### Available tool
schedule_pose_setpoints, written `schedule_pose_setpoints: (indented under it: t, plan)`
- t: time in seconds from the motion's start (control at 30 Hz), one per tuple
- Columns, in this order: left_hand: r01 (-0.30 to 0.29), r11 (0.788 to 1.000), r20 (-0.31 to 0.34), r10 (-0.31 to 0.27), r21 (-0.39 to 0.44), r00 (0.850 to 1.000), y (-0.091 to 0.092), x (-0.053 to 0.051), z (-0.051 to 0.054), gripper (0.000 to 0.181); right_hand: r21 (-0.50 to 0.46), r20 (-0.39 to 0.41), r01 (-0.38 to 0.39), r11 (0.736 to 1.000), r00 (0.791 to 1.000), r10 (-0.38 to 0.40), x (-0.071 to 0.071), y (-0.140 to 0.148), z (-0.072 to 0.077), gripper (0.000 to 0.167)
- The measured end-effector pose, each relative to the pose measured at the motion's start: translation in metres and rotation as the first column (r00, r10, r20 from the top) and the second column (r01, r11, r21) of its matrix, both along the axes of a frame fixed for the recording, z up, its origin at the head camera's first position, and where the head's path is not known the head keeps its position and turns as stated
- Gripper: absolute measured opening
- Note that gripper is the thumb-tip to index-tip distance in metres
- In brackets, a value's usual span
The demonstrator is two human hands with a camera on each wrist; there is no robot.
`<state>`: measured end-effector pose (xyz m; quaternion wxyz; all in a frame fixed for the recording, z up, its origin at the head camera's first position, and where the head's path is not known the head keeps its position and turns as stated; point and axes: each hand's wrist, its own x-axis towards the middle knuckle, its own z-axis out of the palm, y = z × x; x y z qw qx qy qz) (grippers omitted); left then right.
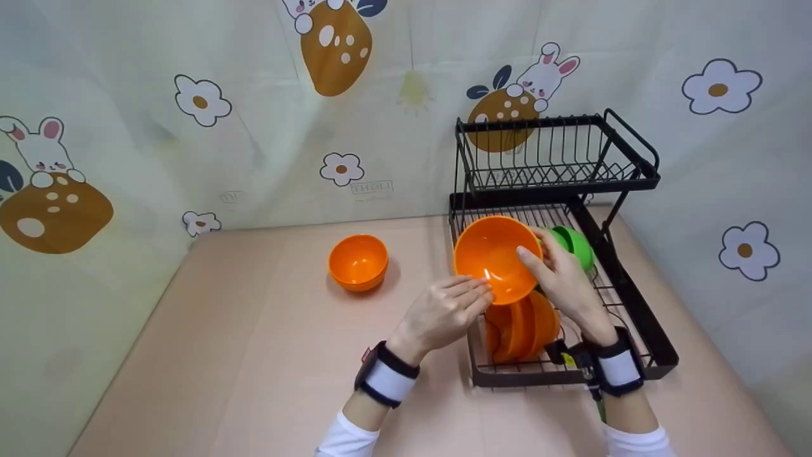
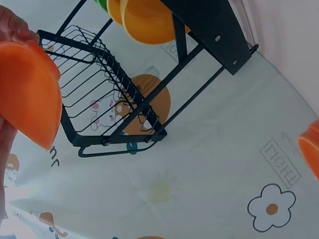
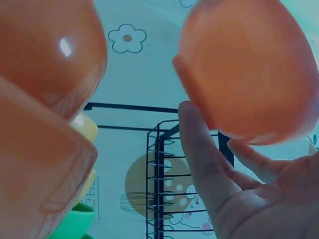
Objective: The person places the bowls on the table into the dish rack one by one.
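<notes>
An orange bowl (image 1: 498, 254) is held up over the front of a black dish rack, its inside facing the head camera. My right hand (image 1: 564, 279) grips its right side, the thumb lying over the rim. At the lower-left rim my left hand (image 1: 453, 308) holds the same bowl, fingers over the edge and thumb hidden. Below it, several orange bowls (image 1: 517, 333) stand on edge in the lower tier. Green bowls (image 1: 574, 247) sit farther back, beside my right hand. In the left wrist view the held bowl (image 2: 27, 92) fills the left edge.
The two-tier dish rack (image 1: 634, 304) stands on the right of the pale table (image 1: 273, 355). Another orange bowl (image 1: 358, 263), seemingly stacked, sits left of the rack. Yellow bowls (image 2: 149, 22) show on the rack in the left wrist view. A patterned curtain (image 1: 266, 127) hangs behind.
</notes>
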<state>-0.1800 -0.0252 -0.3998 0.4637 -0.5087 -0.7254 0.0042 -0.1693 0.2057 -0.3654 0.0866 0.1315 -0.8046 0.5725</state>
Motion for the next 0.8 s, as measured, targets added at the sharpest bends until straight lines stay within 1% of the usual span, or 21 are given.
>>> schedule_pose_setpoints:
  t: [0.1,0.23,0.37,0.43,0.5,0.6,0.67,0.73,0.8]
  plan:
    - [-0.005,1.000,0.010,0.005,-0.006,1.000,0.001,0.000,-0.001,0.019,-0.030,0.020,-0.003,1.000,1.000,0.003,0.000,0.000,0.000,0.047]
    - [-0.039,0.999,0.023,0.039,-0.018,0.999,0.002,0.000,-0.002,0.024,-0.024,0.018,0.017,1.000,1.000,-0.017,0.000,0.000,0.000,0.047]
    - [-0.061,0.998,0.025,0.061,-0.020,0.998,0.002,0.000,-0.001,0.026,0.024,-0.016,0.067,0.997,0.998,-0.067,0.000,0.002,0.001,0.043]
    - [-0.062,0.998,0.025,0.062,-0.009,0.998,0.002,-0.001,-0.001,0.024,0.057,-0.037,0.102,0.993,0.994,-0.100,0.000,0.005,0.001,0.042]
    - [-0.051,0.999,0.037,0.050,0.013,0.998,0.003,-0.002,-0.002,0.022,0.101,-0.058,0.138,0.985,0.989,-0.133,0.000,0.008,0.002,0.042]
    - [-0.020,0.999,0.090,0.016,0.050,0.996,0.004,-0.004,-0.004,0.018,0.155,-0.069,0.170,0.973,0.985,-0.161,0.001,0.014,0.004,0.044]
    - [-0.006,0.998,0.142,-0.004,0.066,0.990,0.004,-0.004,-0.006,0.016,0.188,-0.071,0.183,0.965,0.982,-0.173,0.001,0.017,0.006,0.044]
    - [-0.014,0.998,0.188,0.002,0.060,0.982,0.004,-0.004,-0.007,0.015,0.215,-0.070,0.189,0.958,0.982,-0.178,0.000,0.021,0.007,0.044]
    - [-0.047,0.999,0.219,0.040,0.026,0.975,0.004,-0.003,-0.008,0.014,0.241,-0.069,0.193,0.951,0.981,-0.181,0.000,0.024,0.007,0.044]
